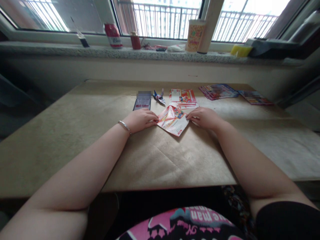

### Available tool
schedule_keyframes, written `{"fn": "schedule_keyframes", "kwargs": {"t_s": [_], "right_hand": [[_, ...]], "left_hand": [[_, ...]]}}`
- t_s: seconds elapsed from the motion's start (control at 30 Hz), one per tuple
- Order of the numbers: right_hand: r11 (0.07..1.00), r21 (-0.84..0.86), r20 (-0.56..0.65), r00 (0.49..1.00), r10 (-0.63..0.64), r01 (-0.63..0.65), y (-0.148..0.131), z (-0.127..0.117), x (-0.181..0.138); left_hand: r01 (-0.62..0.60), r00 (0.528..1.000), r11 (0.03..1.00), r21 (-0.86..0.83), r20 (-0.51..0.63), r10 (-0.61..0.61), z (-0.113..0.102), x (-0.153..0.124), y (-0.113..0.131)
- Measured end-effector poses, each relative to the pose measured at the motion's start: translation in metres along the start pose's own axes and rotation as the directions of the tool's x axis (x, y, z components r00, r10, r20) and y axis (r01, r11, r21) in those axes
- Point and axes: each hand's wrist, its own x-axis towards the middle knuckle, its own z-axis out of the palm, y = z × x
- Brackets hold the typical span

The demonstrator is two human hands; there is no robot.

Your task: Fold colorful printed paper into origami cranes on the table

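Hands [141, 120] on creased, colourful printed paper [173, 122]

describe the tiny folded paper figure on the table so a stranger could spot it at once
Start at the table under the window and look along its far side, just beyond the left hand. Between the dark phone and the red flyers is the small paper figure; alone among the flat sheets, it sticks up in points.

glossy printed paper sheet [173, 120] on matt, creased brown kraft paper [162, 156]; speckled stone sill [100, 51]
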Motion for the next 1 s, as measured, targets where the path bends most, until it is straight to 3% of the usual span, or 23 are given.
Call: {"fn": "schedule_keyframes", "kwargs": {"t_s": [0.23, 0.4, 0.63, 0.77, 1.0], "right_hand": [[0.997, 0.079, 0.011, 1.0, 0.026, -0.027, 0.008, -0.001, 0.001], [0.982, 0.061, -0.033, 0.983, 0.183, -0.181, 0.007, 0.004, 0.003], [0.909, 0.143, -0.04, 0.915, 0.401, -0.392, -0.007, 0.014, 0.009], [0.884, 0.09, -0.072, 0.882, 0.466, -0.459, -0.014, 0.017, 0.013], [0.834, 0.103, -0.046, 0.835, 0.548, -0.542, -0.021, 0.015, 0.015]], "left_hand": [[0.017, 1.0, 0.999, 0.039, 0.008, -0.017, -0.005, 0.002, 0.005], [0.156, 0.987, 0.966, 0.208, -0.073, -0.144, -0.006, 0.005, 0.017], [0.356, 0.925, 0.923, 0.149, -0.197, -0.325, 0.007, 0.016, 0.03], [0.428, 0.898, 0.895, 0.124, -0.167, -0.407, 0.011, 0.024, 0.034], [0.496, 0.866, 0.836, 0.235, -0.062, -0.496, 0.011, 0.027, 0.039]]}}
